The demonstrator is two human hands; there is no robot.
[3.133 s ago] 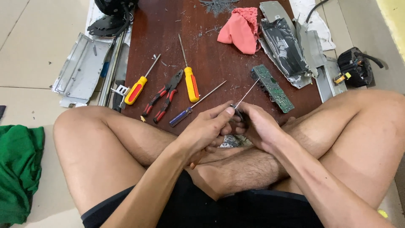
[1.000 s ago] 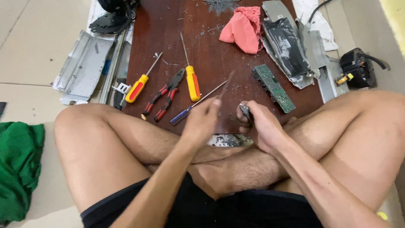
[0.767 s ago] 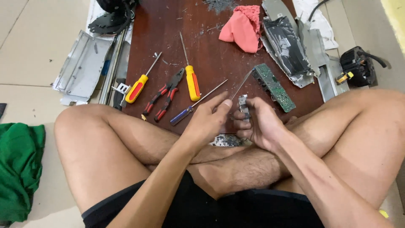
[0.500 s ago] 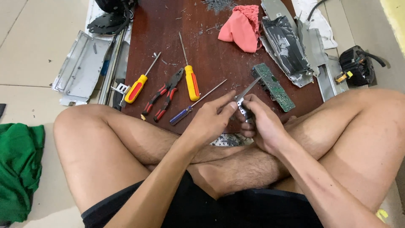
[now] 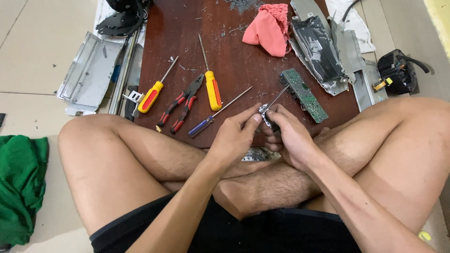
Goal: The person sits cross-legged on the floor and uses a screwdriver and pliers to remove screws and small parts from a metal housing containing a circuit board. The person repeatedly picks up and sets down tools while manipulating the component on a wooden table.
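Over the edge of the brown board (image 5: 225,42), our left hand (image 5: 234,138) and right hand (image 5: 290,138) both pinch a small metal part (image 5: 265,114), a thin screwdriver (image 5: 277,98) set into it. We judge we are mid-unscrewing; next calls for steady turning.

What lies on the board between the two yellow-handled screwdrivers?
In the head view, red-handled pliers lie between the left yellow screwdriver and the right yellow screwdriver, on the brown board.
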